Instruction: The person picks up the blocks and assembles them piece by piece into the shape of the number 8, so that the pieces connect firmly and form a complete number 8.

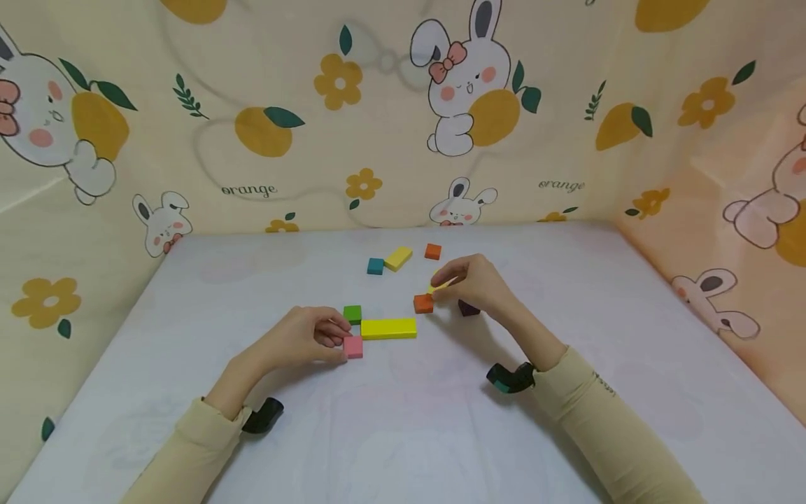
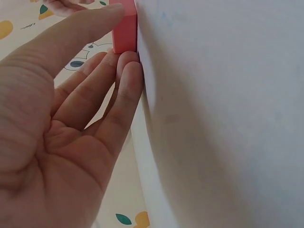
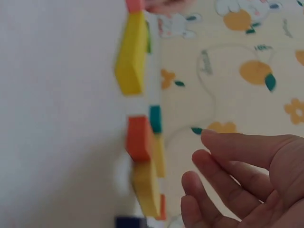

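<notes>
My left hand (image 1: 302, 339) holds a small pink block (image 1: 353, 347) at its left side, with the thumb (image 2: 102, 19) on it and the fingers curled close to the table. A green block (image 1: 352, 314) lies just behind, and a long yellow block (image 1: 388, 329) extends right from beside these two. My right hand (image 1: 474, 283) hovers with loosely bent fingers, nothing between them. Below and beside it are an orange block (image 1: 423, 304) and a yellow block (image 3: 146, 190) that touches it, partly hidden by the hand in the head view.
A dark block (image 1: 469, 309) lies under the right wrist. Farther back are a teal block (image 1: 375, 266), a slanted yellow block (image 1: 398, 259) and another orange block (image 1: 433, 251). A patterned cloth wall (image 1: 390, 140) stands behind the white table (image 1: 403, 434).
</notes>
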Available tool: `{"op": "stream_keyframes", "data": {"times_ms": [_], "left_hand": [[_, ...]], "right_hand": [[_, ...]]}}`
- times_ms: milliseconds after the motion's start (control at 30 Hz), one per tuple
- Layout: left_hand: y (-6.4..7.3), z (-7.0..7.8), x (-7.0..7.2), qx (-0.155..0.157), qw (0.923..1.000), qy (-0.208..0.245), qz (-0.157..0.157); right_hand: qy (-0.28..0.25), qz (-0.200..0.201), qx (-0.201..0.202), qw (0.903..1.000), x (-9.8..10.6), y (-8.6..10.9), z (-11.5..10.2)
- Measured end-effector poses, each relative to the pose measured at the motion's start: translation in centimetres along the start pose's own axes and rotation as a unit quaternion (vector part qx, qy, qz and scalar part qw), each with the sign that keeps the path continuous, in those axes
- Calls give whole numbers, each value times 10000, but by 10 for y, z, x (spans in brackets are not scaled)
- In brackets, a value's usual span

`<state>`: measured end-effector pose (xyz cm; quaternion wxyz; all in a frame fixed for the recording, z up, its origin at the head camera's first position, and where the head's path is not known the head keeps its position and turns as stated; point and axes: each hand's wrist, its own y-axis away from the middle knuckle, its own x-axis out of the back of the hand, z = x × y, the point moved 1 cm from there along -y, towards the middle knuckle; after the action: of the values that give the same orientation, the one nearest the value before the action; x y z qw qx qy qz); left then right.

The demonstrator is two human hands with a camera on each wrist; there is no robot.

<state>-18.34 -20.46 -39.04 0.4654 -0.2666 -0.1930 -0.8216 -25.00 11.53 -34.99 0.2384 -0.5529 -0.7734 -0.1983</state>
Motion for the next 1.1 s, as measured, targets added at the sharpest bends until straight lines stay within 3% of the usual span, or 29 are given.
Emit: {"op": "stream_keyframes", "data": {"times_ms": [200, 400, 567, 833, 1100], "left_hand": [[-2, 4, 0, 61, 10000, 37, 36], [-3, 5, 2, 147, 9999, 33, 50], [-1, 3, 3, 167, 9999, 22, 15], [-2, -1, 3, 149, 9999, 11, 85], [-1, -1, 0, 130, 9999, 80, 32]], "right_hand": [[-459, -227, 43, 9987, 13, -3, 10], [-501, -510, 526, 9961, 10, -8, 17], [-522, -779, 485, 9944, 4, -13, 22], [-845, -801, 148, 9931, -8, -19, 25], [-367, -496, 183, 9979, -17, -20, 29]]}}
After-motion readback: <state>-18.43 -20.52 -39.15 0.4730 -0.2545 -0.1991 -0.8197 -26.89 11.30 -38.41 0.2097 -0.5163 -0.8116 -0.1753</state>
